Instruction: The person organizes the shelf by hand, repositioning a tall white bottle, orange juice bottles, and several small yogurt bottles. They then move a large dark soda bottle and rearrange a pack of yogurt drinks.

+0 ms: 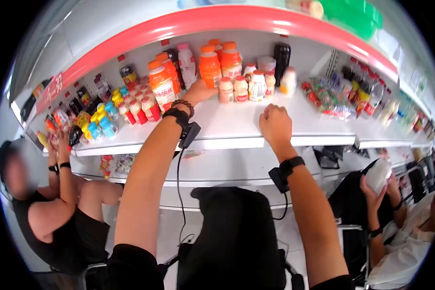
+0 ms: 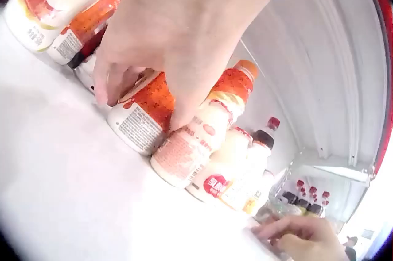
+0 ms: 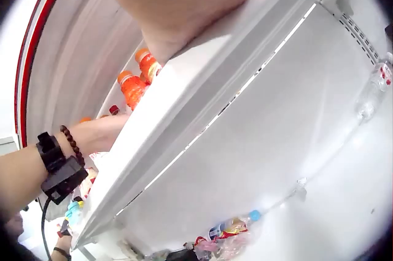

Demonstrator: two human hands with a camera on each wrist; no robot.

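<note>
My left hand [image 1: 201,93] reaches onto the shelf and grips the lower part of an orange-capped drink bottle [image 1: 210,67]. In the left wrist view its thumb and fingers lie on both sides of this bottle's orange label [image 2: 150,103]; the hand covers the cap there. Small pink yogurt drink bottles [image 1: 225,91] stand just right of it. More orange-capped bottles [image 1: 231,60] are behind, and another large one [image 1: 160,86] is to the left. My right hand [image 1: 277,126] rests near the shelf's front edge, fingers loosely curled, holding nothing.
The white shelf [image 1: 232,121] has a raised front edge, with a red-edged shelf [image 1: 227,18] overhead. Red-labelled small bottles [image 1: 150,108] stand left; bagged goods [image 1: 328,96] lie right. One person [image 1: 48,212] sits at left, another [image 1: 401,241] at right holding a white object.
</note>
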